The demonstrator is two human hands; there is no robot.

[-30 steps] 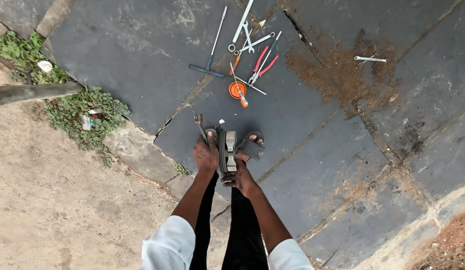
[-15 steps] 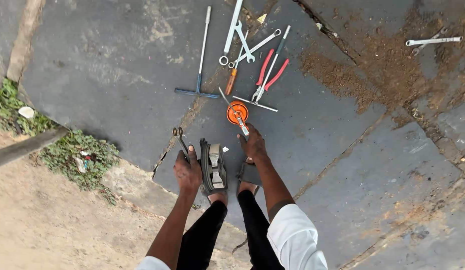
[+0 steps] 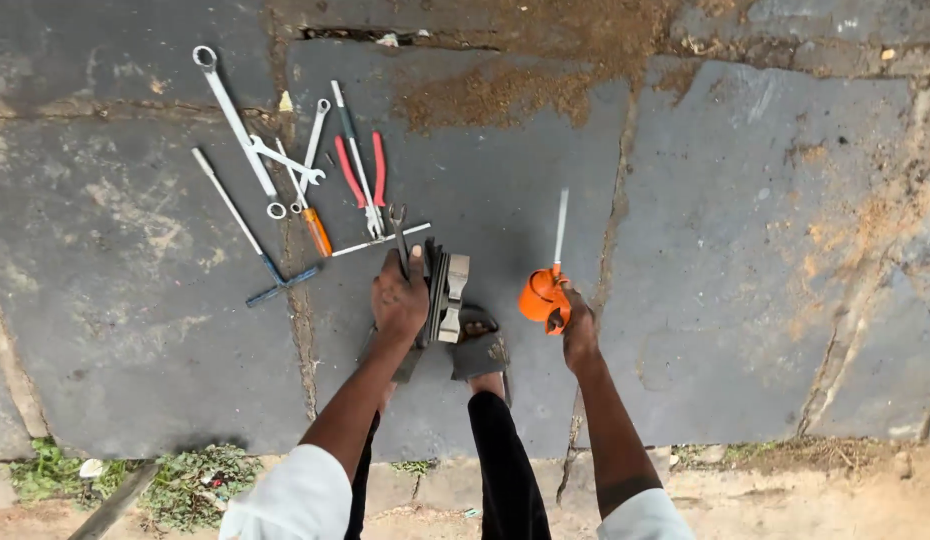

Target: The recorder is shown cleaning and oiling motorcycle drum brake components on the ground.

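Crouched over dark stone paving, one hand on a metal part, the other gripping an orange oil can.

My left hand (image 3: 400,298) presses down with fingers closed over a grey metal part (image 3: 447,295) at frame centre; my palm hides what lies beneath it, so I cannot tell its full shape. My right hand (image 3: 577,325) is wrapped around the orange oil can (image 3: 541,296), its thin spout pointing up-frame. My sandal (image 3: 480,350) sits just below the part. Spanners (image 3: 235,120), red-handled pliers (image 3: 370,180) and an orange-handled screwdriver (image 3: 315,228) lie scattered upper left. Weeds (image 3: 185,480) edge the slabs lower left.
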